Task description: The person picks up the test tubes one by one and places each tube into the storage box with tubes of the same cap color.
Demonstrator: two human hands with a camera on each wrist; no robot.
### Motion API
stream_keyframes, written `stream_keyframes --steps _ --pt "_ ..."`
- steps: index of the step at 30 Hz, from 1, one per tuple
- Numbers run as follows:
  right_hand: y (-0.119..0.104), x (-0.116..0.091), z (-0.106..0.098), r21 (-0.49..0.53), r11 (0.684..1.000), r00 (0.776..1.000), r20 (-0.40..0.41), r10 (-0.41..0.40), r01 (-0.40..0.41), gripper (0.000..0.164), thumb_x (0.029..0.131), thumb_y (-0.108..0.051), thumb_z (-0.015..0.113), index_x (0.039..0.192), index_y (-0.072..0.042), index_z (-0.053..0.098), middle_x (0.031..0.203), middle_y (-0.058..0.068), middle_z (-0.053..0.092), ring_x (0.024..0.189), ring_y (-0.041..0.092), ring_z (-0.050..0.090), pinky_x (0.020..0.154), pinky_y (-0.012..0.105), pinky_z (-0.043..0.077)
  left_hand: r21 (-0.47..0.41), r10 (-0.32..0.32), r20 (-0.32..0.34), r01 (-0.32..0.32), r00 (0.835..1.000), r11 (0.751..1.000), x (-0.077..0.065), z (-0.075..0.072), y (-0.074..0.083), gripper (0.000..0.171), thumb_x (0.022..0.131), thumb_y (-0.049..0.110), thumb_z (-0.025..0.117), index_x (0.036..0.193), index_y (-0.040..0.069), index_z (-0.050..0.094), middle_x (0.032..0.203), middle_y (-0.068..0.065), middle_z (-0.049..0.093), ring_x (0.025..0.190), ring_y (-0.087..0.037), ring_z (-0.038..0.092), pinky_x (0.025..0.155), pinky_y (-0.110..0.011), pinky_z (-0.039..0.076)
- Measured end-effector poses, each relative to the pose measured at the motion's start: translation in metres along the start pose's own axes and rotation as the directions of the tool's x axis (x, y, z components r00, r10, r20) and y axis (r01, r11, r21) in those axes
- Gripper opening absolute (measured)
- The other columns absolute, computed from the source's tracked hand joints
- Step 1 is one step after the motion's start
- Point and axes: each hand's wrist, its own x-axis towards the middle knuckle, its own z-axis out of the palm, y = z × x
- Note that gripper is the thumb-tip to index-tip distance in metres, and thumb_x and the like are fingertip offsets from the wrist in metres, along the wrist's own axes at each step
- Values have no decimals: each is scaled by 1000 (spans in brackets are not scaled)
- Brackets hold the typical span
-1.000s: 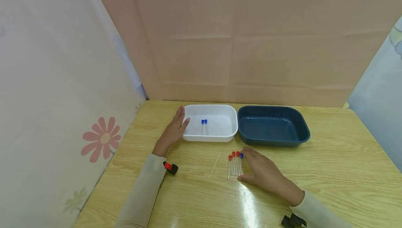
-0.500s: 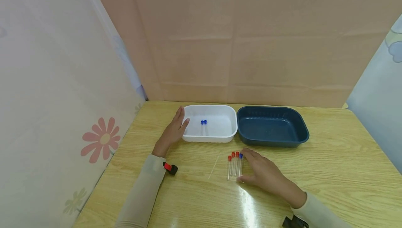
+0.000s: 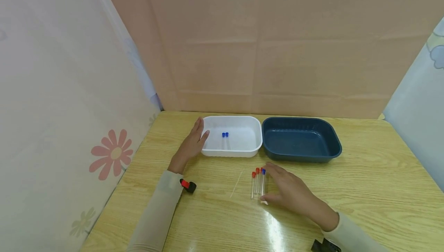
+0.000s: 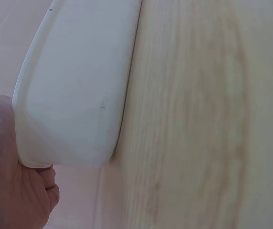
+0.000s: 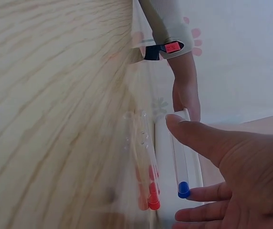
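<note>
One blue-capped test tube (image 3: 263, 183), beside red-capped tubes (image 3: 257, 182), pinched by both ends in right hand (image 3: 291, 191), likely keeping it level; left hand (image 3: 190, 145) grips white tray (image 3: 230, 153), presumably steadying it.

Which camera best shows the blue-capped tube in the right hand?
The right wrist view: the blue-capped tube looks largest there, held at its ends by the right hand. The head view shows it small; the left wrist view misses it.

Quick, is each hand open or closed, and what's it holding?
Left hand: closed, gripping the white tray by its end.
Right hand: closed, pinching a blue-capped tube.
</note>
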Motion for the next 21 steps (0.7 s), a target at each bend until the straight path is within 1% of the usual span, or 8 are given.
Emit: stream_keyframes --steps 1,6,10,13,17,21 --pt "-1 0 -1 2 1000 1000 1 -2 2 94 74 -47 89 147 -2 49 151 22 48 132 42 53 98 62 48 -2 -4 2 4 1000 1000 0 0 1 72 110 50 25 162 4 3 170 -3 -8 156 -21 -2 124 -45 12" --pt "-7 3 -6 9 1000 1000 17 -2 2 93 75 -48 88 146 0 50 151 22 48 133 42 52 98 60 48 -5 6 -4 -6 1000 1000 0 -1 2 72 111 48 26 162 1 5 170 -6 -7 156 -29 4 124 -47 14" --pt "-9 5 -7 14 1000 1000 21 1 -1 94 75 -48 88 145 0 50 150 22 49 132 42 52 98 60 49 -10 -5 6 5 1000 1000 0 -1 2 72 110 49 25 162 5 1 170 -4 -9 157 -26 2 124 -46 13" --pt "-11 6 -8 17 1000 1000 23 -1 1 93 75 -48 88 145 0 50 150 22 49 132 42 53 97 61 49 -10 -3 9 3 1000 1000 0 -1 2 72 110 50 25 162 6 -1 170 -4 -9 156 -27 1 124 -46 13" --pt "-12 7 -9 19 1000 1000 20 -15 15 92 75 -47 88 145 -1 50 150 22 50 131 42 53 96 61 49 -5 12 -3 -12 1000 1000 0 -1 1 73 111 49 25 161 2 2 170 -7 -7 156 -32 5 123 -47 14" --pt "-14 8 -10 15 1000 1000 17 -24 24 92 75 -48 88 145 -2 50 150 22 50 130 42 54 96 61 50 -8 11 -13 -11 1000 1000 0 -1 0 73 111 48 26 162 1 6 170 -6 -6 156 -31 6 123 -47 15"
